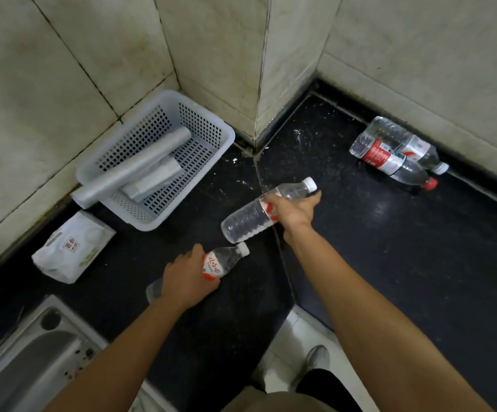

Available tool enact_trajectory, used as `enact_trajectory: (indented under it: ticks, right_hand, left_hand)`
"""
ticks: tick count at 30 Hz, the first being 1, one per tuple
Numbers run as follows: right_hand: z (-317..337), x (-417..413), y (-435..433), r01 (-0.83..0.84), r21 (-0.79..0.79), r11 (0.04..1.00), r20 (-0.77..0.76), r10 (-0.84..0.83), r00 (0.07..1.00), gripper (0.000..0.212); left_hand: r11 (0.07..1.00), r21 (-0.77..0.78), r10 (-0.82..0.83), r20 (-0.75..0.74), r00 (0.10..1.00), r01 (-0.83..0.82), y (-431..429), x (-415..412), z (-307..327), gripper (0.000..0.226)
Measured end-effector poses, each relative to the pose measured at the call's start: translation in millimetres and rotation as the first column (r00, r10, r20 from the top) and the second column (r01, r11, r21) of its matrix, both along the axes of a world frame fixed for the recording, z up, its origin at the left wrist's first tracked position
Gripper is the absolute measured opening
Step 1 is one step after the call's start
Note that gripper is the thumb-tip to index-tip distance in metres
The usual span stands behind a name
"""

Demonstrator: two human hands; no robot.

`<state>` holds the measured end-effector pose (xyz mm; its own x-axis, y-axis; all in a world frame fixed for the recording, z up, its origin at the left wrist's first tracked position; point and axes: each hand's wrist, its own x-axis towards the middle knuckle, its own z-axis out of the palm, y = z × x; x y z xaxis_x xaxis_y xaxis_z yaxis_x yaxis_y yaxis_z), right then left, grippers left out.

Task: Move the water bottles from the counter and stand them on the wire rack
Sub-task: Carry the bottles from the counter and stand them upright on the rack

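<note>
My left hand point(185, 279) grips a clear water bottle point(223, 261) with a red and white label and a white cap, held tilted low over the black counter point(390, 248). My right hand point(294, 211) grips a second clear white-capped bottle point(250, 218) around its label, lying tilted above the counter's middle. Two more clear bottles lie on their sides at the back right by the wall: one with a red label and red cap point(390, 159), one with a white cap point(410, 147) behind it. No wire rack is in view.
A white perforated plastic basket point(211, 150) with rolled plastic bags stands in the back left corner. A white packet point(71, 248) lies on the counter to its left. A steel sink point(33, 358) sits at the lower left. Tiled walls and a jutting pillar point(285, 69) bound the counter.
</note>
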<state>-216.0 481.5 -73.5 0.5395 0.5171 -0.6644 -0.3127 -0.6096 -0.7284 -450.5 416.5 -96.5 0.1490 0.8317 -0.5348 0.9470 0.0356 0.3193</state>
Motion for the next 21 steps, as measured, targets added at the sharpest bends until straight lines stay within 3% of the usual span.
enact_trajectory:
  ticks: [3,4,6,9,13,17,21]
  right_hand:
    - [17.6,31.4,-12.3,-0.01,0.051,0.999,0.048,0.007,0.999,0.07]
    - [24.2,41.8,-18.2,-0.048,0.06,0.997,0.089,0.043,0.995,0.063]
    - [36.1,59.7,-32.3,-0.184,0.059,0.981,0.217,0.167,0.962,0.061]
    - [43.8,75.3,-57.8,-0.372,0.058,0.926,0.35,0.33,0.877,0.065]
    - [33.6,86.2,-95.7,-0.41,0.185,0.893,0.297,0.347,0.89,0.079]
    - [37.9,100.5,-114.8,-0.39,0.247,0.887,0.244,0.333,0.911,0.08]
    - [74.5,123.3,-130.5,-0.385,0.294,0.875,0.233,0.325,0.917,0.073]
  left_hand:
    - [1.0,0.021,0.019,0.011,1.0,-0.019,2.4,4.0,-4.4,0.057]
    - [1.0,0.025,0.012,0.012,1.0,-0.013,3.4,5.6,-4.7,0.061]
    - [1.0,-0.013,0.001,-0.003,1.0,-0.001,8.2,9.4,-4.1,0.07]
    - [0.997,-0.068,0.042,0.043,0.998,-0.039,14.9,19.2,1.8,0.067]
    - [0.986,-0.022,0.167,0.273,0.947,-0.167,15.2,38.9,18.4,0.057]
    - [0.947,-0.07,0.303,0.519,0.799,-0.313,14.3,77.6,53.3,0.041]
    - [0.954,-0.039,0.245,0.668,0.702,-0.296,17.3,125.8,105.9,0.045]
